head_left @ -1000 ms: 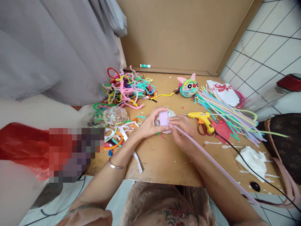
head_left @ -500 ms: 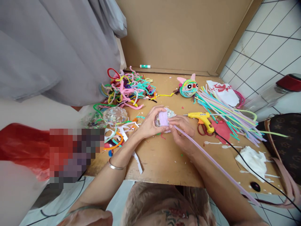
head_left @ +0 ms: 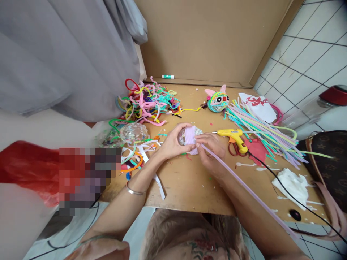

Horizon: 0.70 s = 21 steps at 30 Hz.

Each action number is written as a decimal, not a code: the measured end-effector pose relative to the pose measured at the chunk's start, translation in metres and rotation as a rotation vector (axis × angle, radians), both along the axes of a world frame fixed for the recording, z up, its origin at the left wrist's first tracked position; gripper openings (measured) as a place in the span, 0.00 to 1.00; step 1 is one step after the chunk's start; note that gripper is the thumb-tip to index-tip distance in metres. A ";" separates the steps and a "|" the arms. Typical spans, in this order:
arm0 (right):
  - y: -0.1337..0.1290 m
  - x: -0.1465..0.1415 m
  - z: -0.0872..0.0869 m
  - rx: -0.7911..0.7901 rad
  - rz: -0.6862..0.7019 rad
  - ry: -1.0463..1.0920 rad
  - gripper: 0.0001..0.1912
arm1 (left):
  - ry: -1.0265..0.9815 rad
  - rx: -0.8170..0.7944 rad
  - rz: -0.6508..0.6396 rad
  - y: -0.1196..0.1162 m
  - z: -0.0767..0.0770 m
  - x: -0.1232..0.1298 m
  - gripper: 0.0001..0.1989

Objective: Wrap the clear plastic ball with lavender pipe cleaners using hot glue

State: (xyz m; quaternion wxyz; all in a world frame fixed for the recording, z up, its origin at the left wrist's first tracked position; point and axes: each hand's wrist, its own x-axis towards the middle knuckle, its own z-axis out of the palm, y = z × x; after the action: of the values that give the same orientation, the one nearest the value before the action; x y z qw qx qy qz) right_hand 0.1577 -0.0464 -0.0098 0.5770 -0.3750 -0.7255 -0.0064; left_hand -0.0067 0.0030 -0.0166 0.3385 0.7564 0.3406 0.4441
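Note:
A clear ball (head_left: 183, 136) is partly wrapped in side-by-side turns of lilac pipe cleaner. My left hand (head_left: 176, 141) curves round its left side, thumb below and fingers above. At the ball's right side, my right hand (head_left: 210, 148) pinches a long lilac pipe cleaner (head_left: 238, 177), whose free length runs down to the right over my forearm. The fingers of both hands are closed on what they hold. Just right of my right hand lies a yellow glue gun (head_left: 230, 135), its nozzle pointing left.
Tangled pipe cleaners (head_left: 148, 103) lie at the back left, above another clear ball (head_left: 133, 133). A decorated ball with pink ears (head_left: 217, 102) sits at the back. Straight pipe cleaners (head_left: 268, 131), a white cloth (head_left: 291, 187), a black cord and a brown bag (head_left: 328, 162) are at right.
The wrapped ball has turned slightly in my hands, so the lilac band sits a little further right and reaches lower. Both hands keep their hold.

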 end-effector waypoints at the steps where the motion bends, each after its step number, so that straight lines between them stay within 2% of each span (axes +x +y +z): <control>1: 0.000 0.000 0.000 0.004 -0.002 0.000 0.06 | -0.007 -0.007 -0.012 0.000 0.000 0.000 0.30; 6: 0.000 0.000 -0.002 -0.031 -0.014 0.008 0.06 | 0.001 0.036 -0.055 0.000 0.003 -0.001 0.26; 15: 0.000 0.001 -0.002 -0.032 -0.001 0.002 0.06 | 0.049 0.115 -0.076 0.001 0.002 -0.003 0.26; 21: -0.002 0.000 -0.001 -0.058 -0.010 0.038 0.05 | 0.055 0.102 -0.058 0.000 0.003 -0.002 0.25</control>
State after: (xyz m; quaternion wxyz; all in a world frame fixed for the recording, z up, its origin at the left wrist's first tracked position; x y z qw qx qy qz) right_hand 0.1576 -0.0480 -0.0106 0.5795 -0.3953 -0.7125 0.0192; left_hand -0.0083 0.0027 -0.0138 0.3029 0.7942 0.3047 0.4298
